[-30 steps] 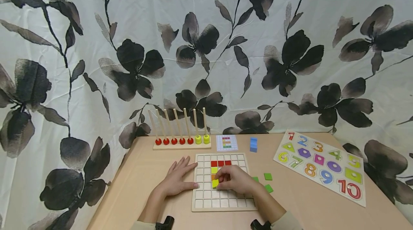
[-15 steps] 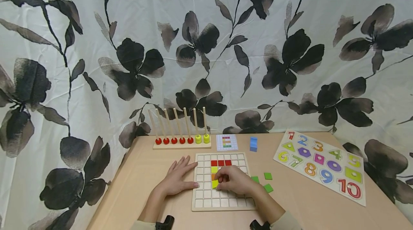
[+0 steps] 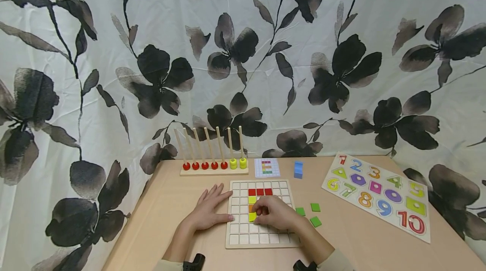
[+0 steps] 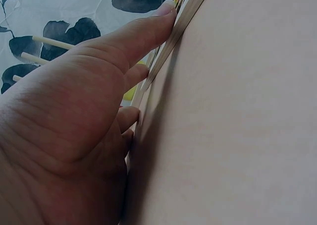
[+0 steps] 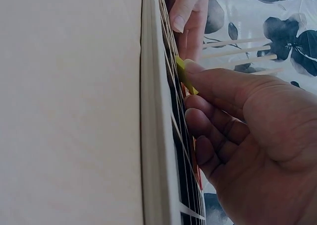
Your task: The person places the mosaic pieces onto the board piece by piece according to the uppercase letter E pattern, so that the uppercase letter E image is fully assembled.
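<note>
A wooden grid board (image 3: 243,240) with white squares lies on the table. Red tiles (image 3: 260,192) form a row near its top, with a yellow tile and an orange tile (image 3: 251,208) below the leftmost one. My right hand (image 3: 279,212) pinches another yellow tile (image 3: 252,217) at a square under the orange one. In the right wrist view the thumb presses against that yellow tile (image 5: 184,75), close over the grid, and the other fingers are curled. My left hand (image 3: 208,210) lies spread, its thumb and index fingertips on the board's left edge.
Loose green tiles (image 3: 315,207) lie right of the board, partly beside the right forearm. Behind stand a peg rack (image 3: 214,173) with red and yellow beads, a pattern card (image 3: 267,168) and blue blocks (image 3: 298,170). A number puzzle board (image 3: 379,197) lies at the right.
The yellow tile in my right hand has gone from slightly tilted to lined up with its square. The right hand and forearm have shifted slightly; my left hand has stayed still.
</note>
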A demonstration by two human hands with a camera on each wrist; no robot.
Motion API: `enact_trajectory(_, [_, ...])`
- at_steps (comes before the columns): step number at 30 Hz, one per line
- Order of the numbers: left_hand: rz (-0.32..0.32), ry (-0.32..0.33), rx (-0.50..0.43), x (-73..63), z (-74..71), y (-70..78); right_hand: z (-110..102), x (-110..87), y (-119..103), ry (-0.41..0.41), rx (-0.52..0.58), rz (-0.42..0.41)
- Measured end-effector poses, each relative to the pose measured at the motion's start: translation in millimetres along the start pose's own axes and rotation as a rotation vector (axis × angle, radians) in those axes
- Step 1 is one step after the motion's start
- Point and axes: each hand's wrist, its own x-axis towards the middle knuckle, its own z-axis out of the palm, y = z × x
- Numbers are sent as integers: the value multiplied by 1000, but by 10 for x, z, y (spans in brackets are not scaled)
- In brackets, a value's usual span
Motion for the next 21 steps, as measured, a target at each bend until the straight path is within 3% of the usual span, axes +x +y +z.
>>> enact_trajectory(11, [7, 7, -12, -6, 1, -3, -43, -6, -29, 14, -2, -18])
enact_trajectory(16, [12, 8, -14, -6, -3, 8, -164, -43, -43, 81, -3, -65])
enact_trajectory(21, [15, 8, -17, -6, -9, 12, -357, -130, -45, 151, 19, -8])
